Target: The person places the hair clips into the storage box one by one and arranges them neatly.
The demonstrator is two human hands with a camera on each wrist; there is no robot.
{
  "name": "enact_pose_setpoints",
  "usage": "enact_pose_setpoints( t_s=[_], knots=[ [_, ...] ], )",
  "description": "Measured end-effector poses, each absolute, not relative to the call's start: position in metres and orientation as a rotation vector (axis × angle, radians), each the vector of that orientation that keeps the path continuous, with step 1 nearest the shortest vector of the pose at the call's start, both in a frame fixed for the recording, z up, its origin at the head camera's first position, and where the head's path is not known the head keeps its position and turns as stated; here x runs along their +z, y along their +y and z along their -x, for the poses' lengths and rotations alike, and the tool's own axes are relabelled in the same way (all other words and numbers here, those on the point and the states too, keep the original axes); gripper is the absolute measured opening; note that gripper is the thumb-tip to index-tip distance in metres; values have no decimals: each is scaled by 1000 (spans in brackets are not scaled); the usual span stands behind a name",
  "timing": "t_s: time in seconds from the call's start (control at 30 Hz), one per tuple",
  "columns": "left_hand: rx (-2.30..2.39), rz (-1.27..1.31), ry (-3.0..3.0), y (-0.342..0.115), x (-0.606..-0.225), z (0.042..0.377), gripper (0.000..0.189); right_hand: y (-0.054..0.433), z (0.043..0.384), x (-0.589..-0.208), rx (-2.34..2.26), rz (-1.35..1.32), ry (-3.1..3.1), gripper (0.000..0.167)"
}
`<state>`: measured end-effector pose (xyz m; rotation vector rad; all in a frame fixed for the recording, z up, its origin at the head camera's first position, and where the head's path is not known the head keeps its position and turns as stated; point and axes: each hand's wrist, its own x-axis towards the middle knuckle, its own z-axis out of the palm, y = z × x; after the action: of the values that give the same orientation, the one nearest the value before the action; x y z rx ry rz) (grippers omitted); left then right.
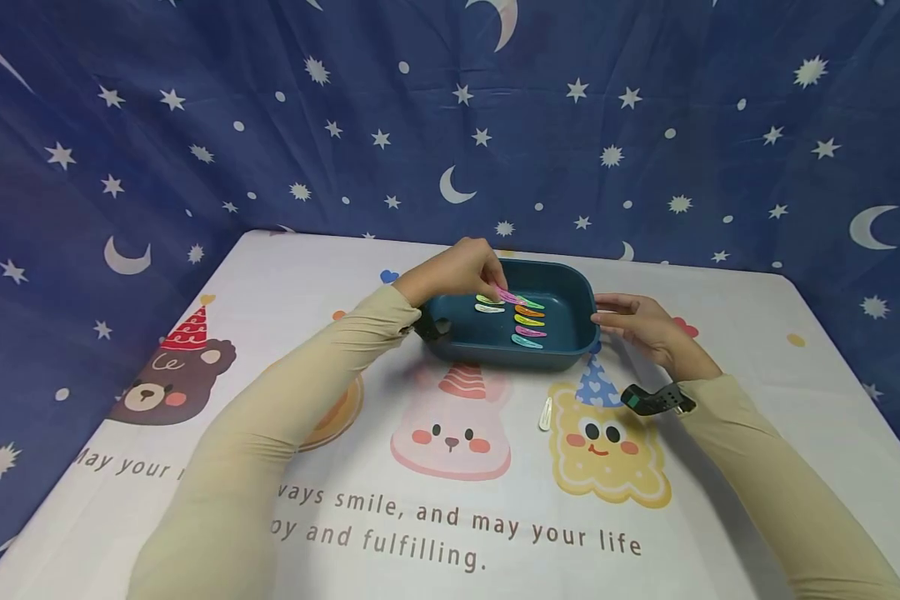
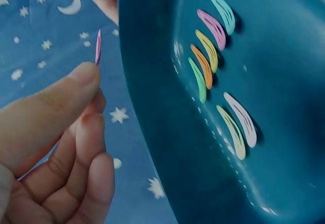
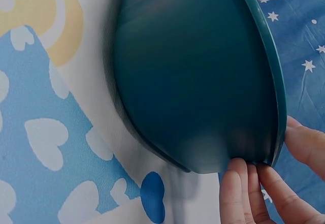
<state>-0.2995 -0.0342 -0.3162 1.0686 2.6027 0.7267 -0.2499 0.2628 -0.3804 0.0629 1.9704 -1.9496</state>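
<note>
My left hand (image 1: 463,268) pinches a pink hair clip (image 2: 98,47) between thumb and forefinger, above the far part of a dark teal plastic bin (image 1: 487,354). On the bin's floor lie several snap hair clips. One column holds a green clip (image 2: 197,80), an orange clip (image 2: 202,66), a yellow clip (image 1: 528,320), a pink one and a light blue clip (image 1: 527,342). Beside it lie a pale yellow clip (image 2: 232,132) and a white clip (image 1: 489,308). My right hand (image 1: 648,329) grips the bin's right end, thumb at the rim and fingers against the outer wall.
A single whitish hair clip (image 1: 545,414) lies on the white tablecloth (image 1: 217,550) in front of the bin. The cloth has printed cartoon figures and lettering. Behind the table hangs a blue curtain (image 1: 390,100) with stars and moons.
</note>
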Motion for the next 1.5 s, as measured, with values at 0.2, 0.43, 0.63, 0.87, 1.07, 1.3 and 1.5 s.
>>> enact_pose_setpoints(
  t_s=[0.2,0.43,0.63,0.87,1.07,1.3,1.5],
  knots=[
    [696,-1023,2609,-37,-324,317,13,262,249,-380,-1911,-81,2005,54],
    [640,-989,2613,-36,-333,329,10,262,250,-379,-1901,-80,2011,58],
    [579,-970,2604,-33,-342,336,10,263,250,-381,-1918,-78,2004,49],
    [527,-966,2579,-31,-350,341,9,263,251,-381,-1889,-79,2033,51],
    [492,-958,2555,-27,-355,342,9,263,251,-381,-1891,-87,2028,51],
    [444,-945,2561,-26,-358,339,8,262,251,-380,-1867,-97,2049,57],
    [402,-945,2563,-27,-363,340,9,262,250,-379,-1869,-104,2039,60]
  ],
)
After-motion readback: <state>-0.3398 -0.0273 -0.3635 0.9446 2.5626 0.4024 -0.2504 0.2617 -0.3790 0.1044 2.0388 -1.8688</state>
